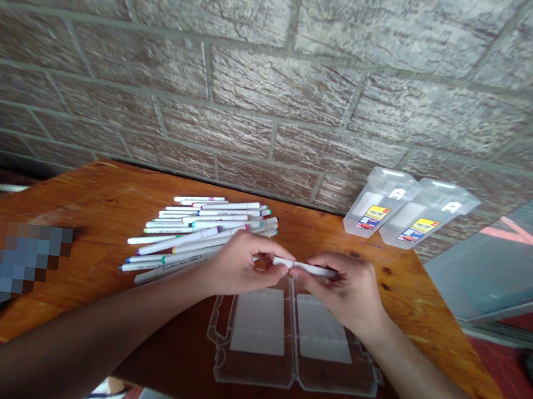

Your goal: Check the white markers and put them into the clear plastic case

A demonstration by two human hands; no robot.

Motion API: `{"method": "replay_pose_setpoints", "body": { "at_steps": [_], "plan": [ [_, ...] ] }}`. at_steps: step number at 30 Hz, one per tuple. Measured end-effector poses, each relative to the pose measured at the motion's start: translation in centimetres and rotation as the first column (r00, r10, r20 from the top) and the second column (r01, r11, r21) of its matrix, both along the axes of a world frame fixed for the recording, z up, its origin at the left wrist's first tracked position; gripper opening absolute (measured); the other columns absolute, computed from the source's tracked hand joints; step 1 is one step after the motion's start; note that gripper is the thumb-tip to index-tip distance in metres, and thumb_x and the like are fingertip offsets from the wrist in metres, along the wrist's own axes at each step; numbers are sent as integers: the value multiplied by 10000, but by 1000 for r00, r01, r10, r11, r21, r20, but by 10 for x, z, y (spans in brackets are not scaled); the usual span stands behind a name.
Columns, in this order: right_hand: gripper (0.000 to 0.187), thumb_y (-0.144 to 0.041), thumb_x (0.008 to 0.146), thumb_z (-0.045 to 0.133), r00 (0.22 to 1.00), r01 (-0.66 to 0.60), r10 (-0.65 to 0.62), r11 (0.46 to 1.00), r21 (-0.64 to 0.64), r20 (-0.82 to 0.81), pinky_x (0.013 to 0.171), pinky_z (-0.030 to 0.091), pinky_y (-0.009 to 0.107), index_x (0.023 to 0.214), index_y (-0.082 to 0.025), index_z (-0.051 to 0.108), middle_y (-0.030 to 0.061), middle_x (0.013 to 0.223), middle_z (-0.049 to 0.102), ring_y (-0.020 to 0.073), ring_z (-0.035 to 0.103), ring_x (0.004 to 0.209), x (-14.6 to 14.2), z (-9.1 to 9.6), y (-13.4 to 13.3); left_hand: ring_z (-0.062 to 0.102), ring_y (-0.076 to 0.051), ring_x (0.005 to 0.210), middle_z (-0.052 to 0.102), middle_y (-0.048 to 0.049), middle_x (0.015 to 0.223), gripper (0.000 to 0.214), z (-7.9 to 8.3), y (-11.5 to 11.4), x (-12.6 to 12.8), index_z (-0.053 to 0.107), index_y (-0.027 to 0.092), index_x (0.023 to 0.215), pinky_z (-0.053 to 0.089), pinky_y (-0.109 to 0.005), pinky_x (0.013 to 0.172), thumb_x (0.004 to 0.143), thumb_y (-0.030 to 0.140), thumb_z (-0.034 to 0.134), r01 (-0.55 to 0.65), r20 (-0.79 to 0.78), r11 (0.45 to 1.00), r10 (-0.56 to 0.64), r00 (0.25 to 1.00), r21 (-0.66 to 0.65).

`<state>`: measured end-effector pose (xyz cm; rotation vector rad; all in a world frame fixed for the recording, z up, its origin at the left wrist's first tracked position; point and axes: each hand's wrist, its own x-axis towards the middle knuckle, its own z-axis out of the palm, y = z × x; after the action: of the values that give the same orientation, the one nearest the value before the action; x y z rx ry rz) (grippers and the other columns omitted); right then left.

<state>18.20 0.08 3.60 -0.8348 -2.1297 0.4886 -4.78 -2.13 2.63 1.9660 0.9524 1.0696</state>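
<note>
A white marker (312, 269) lies level between my two hands, above an opened clear plastic case (293, 379). My left hand (246, 263) pinches its left end between thumb and fingers. Around its right part, the fingers of my right hand (347, 286) are closed, hiding that tip. Just behind and left of my left hand is a loose pile of white markers (210, 222) with coloured ends. Inside the case, a white sheet (261, 322) shows in the left half and another (323, 329) in the right.
Two translucent plastic boxes (377, 203) with yellow labels stand at the back right, against the stone-block wall (280, 85). The wooden table (89, 216) ends at the wall. A blurred, pixelated object (19, 269) is at the left, and a grey panel (507, 255) rises beyond the right edge.
</note>
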Motion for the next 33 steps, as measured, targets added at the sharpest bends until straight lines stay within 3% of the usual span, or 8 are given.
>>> {"method": "replay_pose_setpoints", "body": {
  "at_steps": [4, 9, 16, 24, 29, 33],
  "plan": [
    [293, -440, 864, 789, 1000, 25, -25, 1000, -9, -5, 495, 400, 247, 712, -196, 731, 9, 591, 679, 129, 566, 492, 0, 0, 0, 703, -175, 744, 807, -93, 926, 220, 0, -1, -1, 808, 146, 1015, 533, -255, 658, 929, 264, 644, 16, -14, 1000, -16, 1000, 1],
    [251, -431, 866, 790, 999, 21, -24, 996, -82, -32, 508, 436, 252, 757, -206, 765, 16, 634, 727, 148, 622, 523, -1, 0, 0, 664, -154, 677, 788, -74, 843, 226, 0, 0, -2, 806, 152, 1018, 487, -231, 579, 943, 300, 652, 0, 1, 1000, 0, 1000, -22],
    [186, -404, 872, 788, 985, -36, -3, 975, -222, -170, 592, 545, 283, 897, -220, 796, 45, 811, 804, 199, 719, 661, -1, -3, 1, 693, -148, 712, 770, -74, 855, 253, -2, 4, -7, 782, 152, 1053, 556, -230, 640, 946, 357, 680, 12, 162, 987, 15, 987, -163],
    [209, -394, 813, 839, 947, -57, -58, 937, -343, -316, 563, 554, 272, 906, -208, 818, 50, 782, 802, 186, 707, 632, -1, 4, 4, 646, -111, 603, 716, -37, 730, 252, 4, 9, -9, 772, 128, 1013, 538, -220, 601, 897, 350, 743, 45, 352, 963, 53, 934, -264],
    [192, -357, 821, 839, 922, -121, -44, 910, -396, -384, 529, 524, 253, 931, -203, 807, 38, 732, 785, 157, 679, 585, 0, 7, 5, 627, -102, 585, 699, -25, 712, 252, 4, 12, -11, 761, 119, 1014, 530, -222, 594, 905, 345, 737, 47, 389, 967, 56, 919, -251],
    [182, -339, 827, 833, 916, -112, -48, 922, -370, -398, 479, 468, 236, 926, -188, 808, 33, 698, 767, 128, 620, 528, 1, 10, 5, 621, -111, 574, 683, -20, 695, 274, 3, 15, -13, 751, 116, 1016, 530, -244, 596, 913, 368, 725, 41, 393, 973, 53, 918, -227]
  ]
}}
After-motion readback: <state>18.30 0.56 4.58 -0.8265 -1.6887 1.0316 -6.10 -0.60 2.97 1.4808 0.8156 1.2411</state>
